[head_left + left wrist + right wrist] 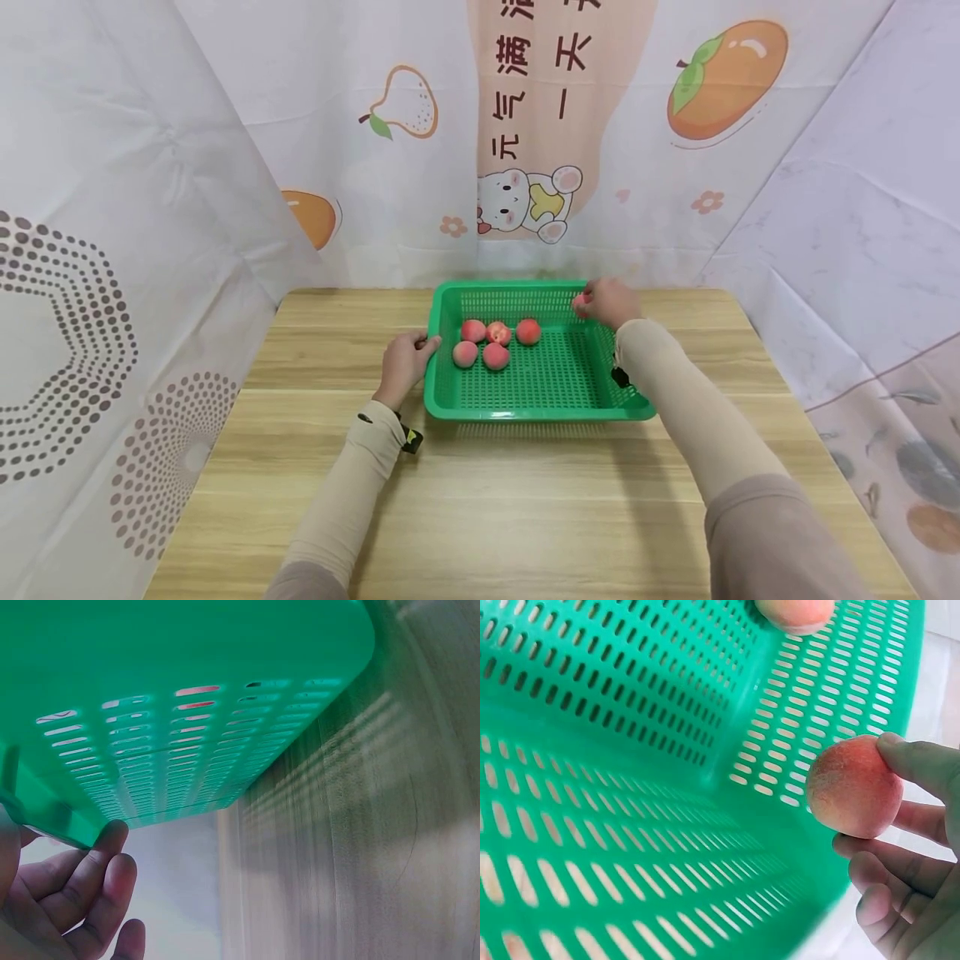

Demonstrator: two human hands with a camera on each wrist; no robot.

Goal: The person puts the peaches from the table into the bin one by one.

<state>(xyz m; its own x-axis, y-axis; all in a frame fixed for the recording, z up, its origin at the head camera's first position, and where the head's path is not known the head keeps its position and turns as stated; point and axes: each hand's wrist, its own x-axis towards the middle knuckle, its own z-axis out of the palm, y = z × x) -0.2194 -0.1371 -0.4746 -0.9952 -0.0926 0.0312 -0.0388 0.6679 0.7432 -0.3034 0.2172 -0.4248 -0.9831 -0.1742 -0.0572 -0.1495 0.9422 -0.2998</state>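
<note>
A green plastic basket with slotted walls stands at the far side of the table. Several red peaches, among them one peach, lie in its left half. The left hand pinches the basket's left rim between thumb and fingers; the left wrist view shows the fingertips under that rim. Over the basket's far right corner, the right hand holds a peach between thumb and fingertips, close to the slotted wall. Another peach shows at the top of the right wrist view.
The wooden table extends in front of the basket and to both sides. Behind it hangs a white curtain with printed fruit and lettering. Dark wrist devices, such as the left one, sit over the pale sleeves.
</note>
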